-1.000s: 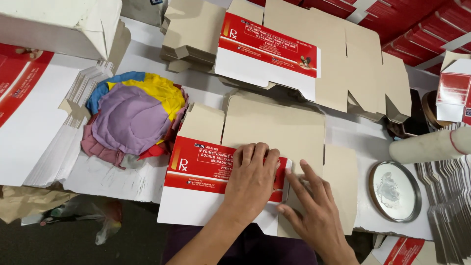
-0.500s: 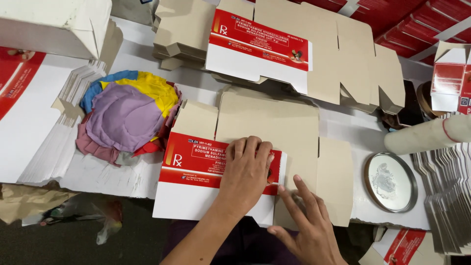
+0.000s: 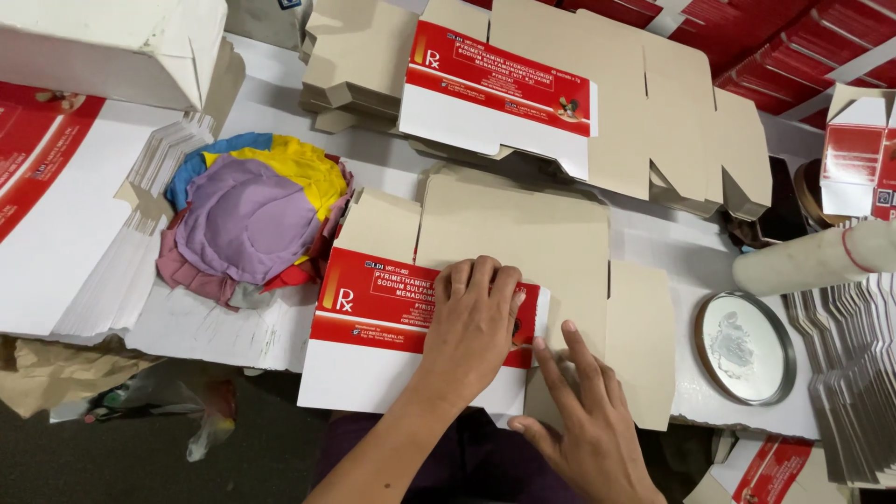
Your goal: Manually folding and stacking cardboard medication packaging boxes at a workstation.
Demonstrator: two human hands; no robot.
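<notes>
We look down on a white work table [image 3: 233,322] crowded with flat cardboard, with dark floor and crumpled brown paper showing below its near edge.

In the head view, our left hand [image 3: 471,322] lies palm down, fingers together and flat, pressing on the red-and-white printed panel of an unfolded carton blank [image 3: 373,336] that rests at the table's near edge. It grips nothing; it simply weighs the panel down. Our right hand [image 3: 583,425] sits just beside it, to the right and nearer to us, fingers spread apart, the fingertips [image 3: 565,338] touching the plain brown flap of the same blank where it meets the printed panel. It too is open, closed on nothing.

Behind the blank lies a stack of similar carton blanks [image 3: 560,103], the top one showing its red-and-white face. To the left a bundle of coloured cloths [image 3: 247,229], purple, yellow, blue and pink, rests on the table, next to a pile of white flat sheets [image 3: 65,233]. To the right, near the blank but apart from it, we see a round shallow metal tin [image 3: 745,347], a white roll [image 3: 821,257] above it, and a fanned row of grey card edges [image 3: 854,373].
</notes>
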